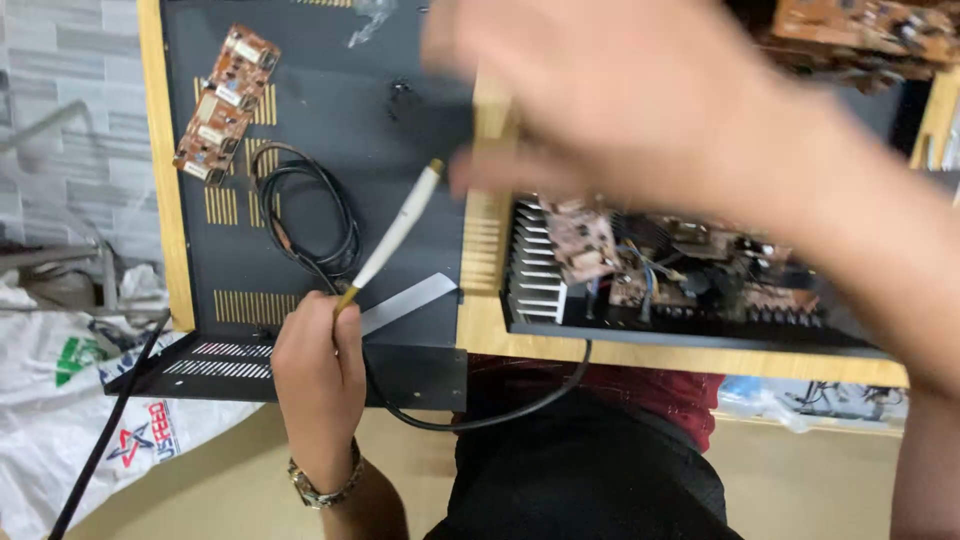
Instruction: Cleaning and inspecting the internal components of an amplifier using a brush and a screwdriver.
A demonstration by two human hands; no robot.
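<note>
The left hand (318, 385) is clenching around the lower end of a white tool (395, 233), whose tip is pointing toward one o'clock over the dark panel (330, 120). The right hand (610, 100) is blurring above the amplifier (680, 275) at twelve o'clock; its grip cannot be told.

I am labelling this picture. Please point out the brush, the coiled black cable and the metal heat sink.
brush (400, 225), head view, white handle.
coiled black cable (345, 215), head view, right of loop.
metal heat sink (535, 270), head view, fins.

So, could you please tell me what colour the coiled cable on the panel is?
Black; the coiled cable shows best in the head view, on the dark panel.
</note>
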